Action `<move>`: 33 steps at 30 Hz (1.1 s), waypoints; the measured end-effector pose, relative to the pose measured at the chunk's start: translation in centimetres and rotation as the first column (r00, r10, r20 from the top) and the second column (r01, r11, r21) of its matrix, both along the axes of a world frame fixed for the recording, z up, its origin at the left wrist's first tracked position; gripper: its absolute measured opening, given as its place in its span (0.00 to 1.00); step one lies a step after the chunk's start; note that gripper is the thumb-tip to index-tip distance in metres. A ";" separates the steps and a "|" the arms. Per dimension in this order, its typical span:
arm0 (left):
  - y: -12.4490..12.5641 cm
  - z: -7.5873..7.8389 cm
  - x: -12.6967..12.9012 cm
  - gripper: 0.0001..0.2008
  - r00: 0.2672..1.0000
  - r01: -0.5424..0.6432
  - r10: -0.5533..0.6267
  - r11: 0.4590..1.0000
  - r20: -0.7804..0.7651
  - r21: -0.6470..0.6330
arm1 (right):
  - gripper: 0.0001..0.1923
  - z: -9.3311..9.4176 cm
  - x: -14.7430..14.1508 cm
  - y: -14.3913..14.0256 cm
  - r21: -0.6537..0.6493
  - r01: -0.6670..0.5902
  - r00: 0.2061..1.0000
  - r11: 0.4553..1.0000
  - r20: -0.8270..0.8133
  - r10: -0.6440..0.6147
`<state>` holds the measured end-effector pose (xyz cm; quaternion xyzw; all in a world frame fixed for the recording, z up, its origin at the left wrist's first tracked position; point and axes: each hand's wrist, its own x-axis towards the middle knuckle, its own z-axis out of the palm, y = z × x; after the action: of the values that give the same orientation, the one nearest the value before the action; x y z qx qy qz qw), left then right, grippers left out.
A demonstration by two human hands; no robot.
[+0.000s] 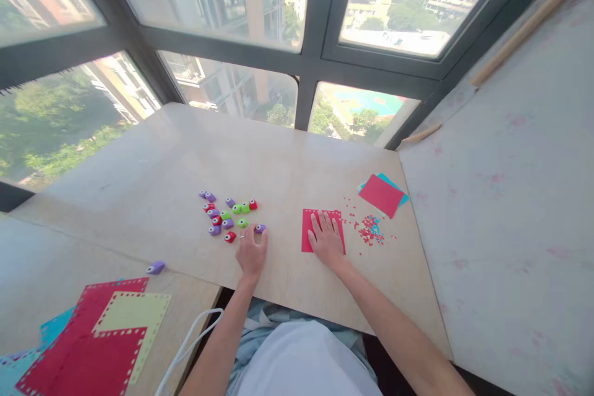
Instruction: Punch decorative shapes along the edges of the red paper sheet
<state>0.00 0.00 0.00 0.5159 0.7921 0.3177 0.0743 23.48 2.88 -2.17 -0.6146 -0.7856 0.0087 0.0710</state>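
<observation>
My right hand (327,244) lies flat on a red square of paper (307,240), its fingers stretched out. A row of small punched holes runs along the top edge of that paper. The thumb and fingers of my left hand (253,253) close around a small purple craft punch (260,228) on the table. Several more craft punches in purple, green and red, such as a red punch (230,237) and a green punch (242,223), are grouped just beyond and left of this hand.
Right of the red square are scattered red and blue paper bits (371,230) and a stack of coloured paper (383,195). At the lower left lie punched sheets (83,340), a lone purple punch (156,268) and a white cable (185,346). Windows and a wall border the table (278,167).
</observation>
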 end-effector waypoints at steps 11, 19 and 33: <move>0.4 -0.1 -0.2 0.14 0.998 0.028 -0.029 0.999 0.047 0.022 | 0.29 -0.2 -1.5 -4.1 0.021 -0.098 0.995 0.995 -0.003 0.098; 0.6 -0.2 -0.2 0.13 0.995 0.084 -0.087 0.995 0.045 0.059 | 0.29 0.3 -3.4 -7.9 0.032 -0.139 0.989 0.990 -0.049 0.141; 1.1 -0.3 -0.2 0.12 0.989 0.133 -0.136 0.990 0.049 0.055 | 0.30 -0.7 -2.1 -0.7 0.156 0.388 0.913 0.908 -0.205 -0.354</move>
<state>-0.22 1.14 -0.34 0.5613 0.7447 0.3460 0.1031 21.33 2.17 -2.86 -0.7400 -0.6421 -0.0286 0.1982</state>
